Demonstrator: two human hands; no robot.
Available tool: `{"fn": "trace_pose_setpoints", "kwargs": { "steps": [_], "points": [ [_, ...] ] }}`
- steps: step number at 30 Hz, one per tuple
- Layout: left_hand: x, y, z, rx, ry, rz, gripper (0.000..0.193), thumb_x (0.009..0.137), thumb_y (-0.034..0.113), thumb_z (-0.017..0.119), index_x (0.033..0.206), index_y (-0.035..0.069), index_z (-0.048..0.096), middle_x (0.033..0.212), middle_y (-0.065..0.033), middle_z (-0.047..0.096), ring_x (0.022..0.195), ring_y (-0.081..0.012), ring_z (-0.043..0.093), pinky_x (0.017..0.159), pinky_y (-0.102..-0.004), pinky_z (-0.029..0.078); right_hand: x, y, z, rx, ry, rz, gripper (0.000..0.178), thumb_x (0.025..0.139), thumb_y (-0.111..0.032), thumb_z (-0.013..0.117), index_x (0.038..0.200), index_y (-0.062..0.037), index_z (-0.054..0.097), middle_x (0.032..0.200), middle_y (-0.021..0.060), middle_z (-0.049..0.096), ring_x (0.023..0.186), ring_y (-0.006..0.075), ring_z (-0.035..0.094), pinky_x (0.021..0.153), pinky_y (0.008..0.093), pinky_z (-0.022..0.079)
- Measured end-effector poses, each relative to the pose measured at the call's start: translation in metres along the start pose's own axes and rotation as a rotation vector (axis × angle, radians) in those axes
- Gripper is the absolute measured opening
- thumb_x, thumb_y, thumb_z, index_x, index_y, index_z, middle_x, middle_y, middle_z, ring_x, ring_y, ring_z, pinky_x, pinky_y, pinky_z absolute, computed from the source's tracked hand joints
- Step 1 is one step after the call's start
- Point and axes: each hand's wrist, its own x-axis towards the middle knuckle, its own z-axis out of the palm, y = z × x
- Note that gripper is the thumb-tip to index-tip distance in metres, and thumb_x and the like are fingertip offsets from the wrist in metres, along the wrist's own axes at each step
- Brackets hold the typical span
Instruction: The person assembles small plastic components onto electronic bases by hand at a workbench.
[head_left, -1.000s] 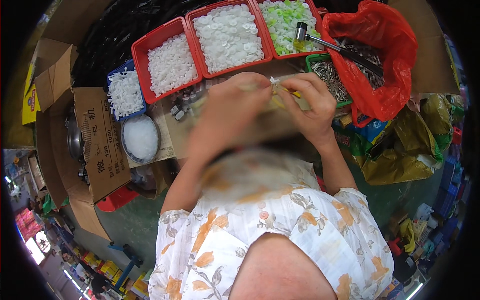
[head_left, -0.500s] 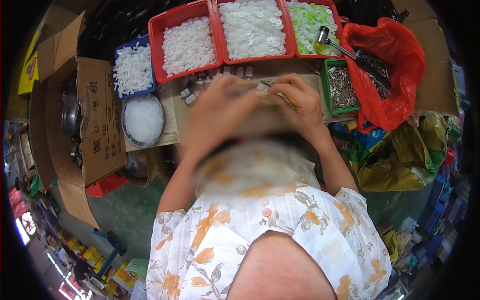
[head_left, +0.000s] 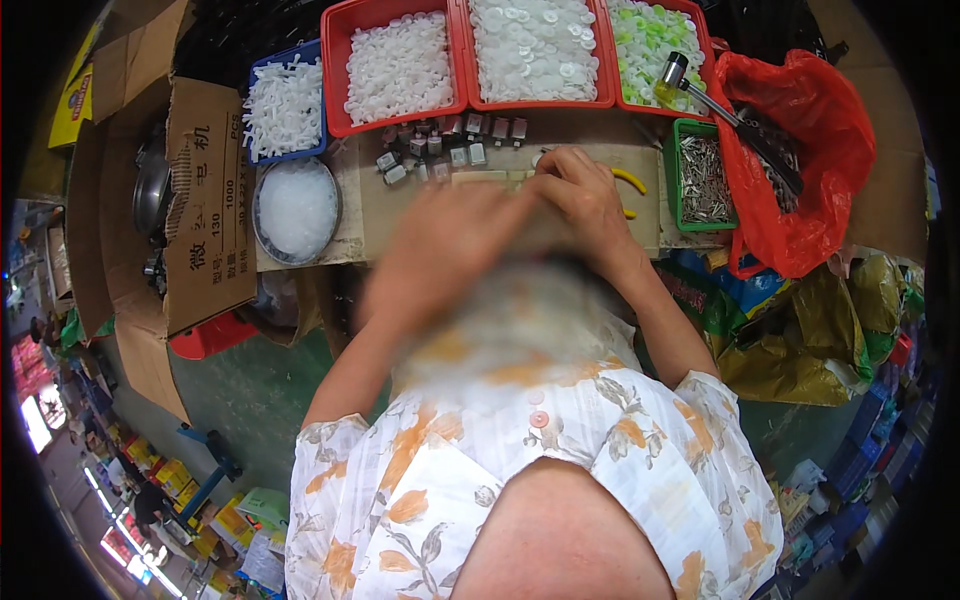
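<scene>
We look down on a bench (head_left: 650,215) with a light brown board as its top, in a room with a green floor (head_left: 262,365). Three red trays line its far edge: the left red tray (head_left: 395,122) holds small white parts, the middle red tray (head_left: 540,104) white discs, the right red tray (head_left: 650,109) green and white bits. At the left edge a blue tray (head_left: 290,157) of white sticks stands behind a round bowl (head_left: 270,248), which sits by the near left corner. A cardboard box (head_left: 205,225) stands just beyond that edge. By the right edge a green tray (head_left: 707,226) of metal pins stands beside a red bag (head_left: 800,245), with a hammer (head_left: 750,130) across the bag's mouth.

Our left hand (head_left: 440,240) is over the near edge, too blurred for us to tell whether its fingers are apart or together. Our right hand (head_left: 585,200) is bent, fingers close together, with a small pale piece (head_left: 537,158) at the tips; we cannot tell whether it is gripped. The yellow handles (head_left: 632,180) of a tool show from behind this hand.

Small motors (head_left: 470,155) crowd the board before the red trays, beyond our left hand. Board shows from the bowl to the motors, and between our right hand and the green tray.
</scene>
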Motion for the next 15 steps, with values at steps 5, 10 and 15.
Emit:
{"fn": "trace_pose_setpoints", "kwargs": {
  "steps": [5, 10, 15],
  "points": [
    [0.003, -0.005, 0.004, -0.022, -0.036, 0.014, 0.036, 0.074, 0.006, 0.076, 0.11, 0.007, 0.071, 0.073, -0.0021, 0.047, 0.072, -0.0211, 0.049, 0.068, -0.0366, 0.043, -0.002, 0.002, -0.003, -0.037, 0.005, 0.036, 0.01, 0.078, -0.009, 0.072, 0.087, -0.0056, 0.067, 0.094, 0.006, 0.058, 0.093, 0.0256, 0.06, 0.073, 0.0405, 0.043],
    [-0.017, -0.019, 0.029, -0.112, 0.102, -0.01, 0.033, 0.073, 0.005, 0.078, 0.106, 0.007, 0.073, 0.071, -0.0029, 0.047, 0.072, -0.0229, 0.05, 0.067, -0.038, 0.042, -0.005, 0.005, 0.001, 0.091, 0.014, 0.047, 0.012, 0.08, -0.01, 0.072, 0.091, -0.0056, 0.068, 0.095, 0.0073, 0.058, 0.095, 0.0277, 0.06, 0.075, 0.042, 0.044],
    [-0.021, -0.031, 0.045, 0.0, 0.078, -0.004, 0.028, 0.077, 0.007, 0.08, 0.104, 0.009, 0.073, 0.071, -0.0025, 0.048, 0.072, -0.0226, 0.05, 0.067, -0.0375, 0.041, -0.008, 0.005, -0.03, 0.045, 0.075, 0.098, 0.016, 0.081, -0.01, 0.073, 0.096, -0.005, 0.068, 0.099, 0.0098, 0.061, 0.096, 0.0305, 0.061, 0.08, 0.0432, 0.047]
  ]
}}
